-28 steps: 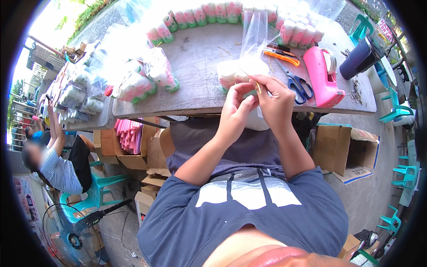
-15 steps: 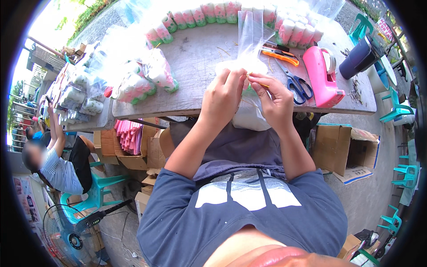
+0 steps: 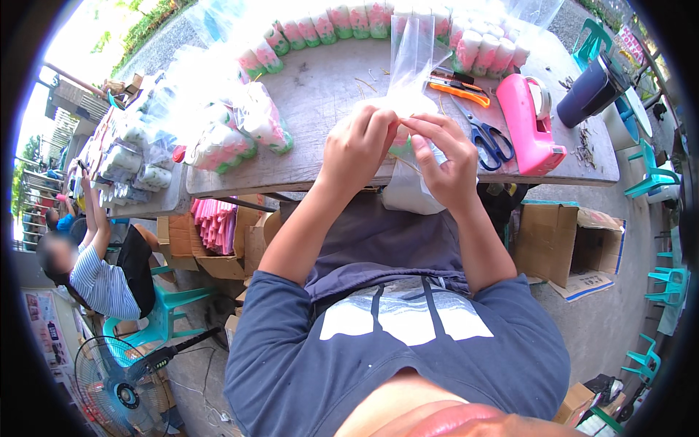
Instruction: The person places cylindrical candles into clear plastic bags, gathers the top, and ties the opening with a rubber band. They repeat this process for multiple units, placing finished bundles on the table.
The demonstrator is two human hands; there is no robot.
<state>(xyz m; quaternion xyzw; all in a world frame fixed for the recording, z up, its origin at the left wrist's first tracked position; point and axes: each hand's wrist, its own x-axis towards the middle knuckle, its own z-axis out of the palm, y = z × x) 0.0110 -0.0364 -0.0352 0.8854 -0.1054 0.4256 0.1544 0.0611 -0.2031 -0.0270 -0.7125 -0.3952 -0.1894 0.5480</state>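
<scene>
My left hand [image 3: 358, 142] is closed in a pinch over the table's front edge; what its fingertips grip is mostly hidden. Close against it, my right hand [image 3: 450, 156] has bent fingers reaching to the left fingertips, its thumb apart from them. Below and between both hands is a clear plastic bag [image 3: 411, 191] with something white inside, at the table edge. Beyond them stands a tall stretch of clear plastic [image 3: 411, 54]. Thin gold strands [image 3: 366, 85] lie on the tabletop.
Right of my hands lie an orange cutter [image 3: 459, 92], dark-handled scissors [image 3: 491, 142], a pink tape dispenser [image 3: 526, 124] and a dark tumbler [image 3: 591, 95]. Wrapped pink-and-green rolls [image 3: 342, 22] line the back; bagged ones [image 3: 222, 138] stand left. A person [image 3: 109, 280] sits at far left.
My right thumb has moved away from its fingers, and the gold strand seen at those fingers hardly shows now. My left hand has shifted slightly left. The view has moved a little.
</scene>
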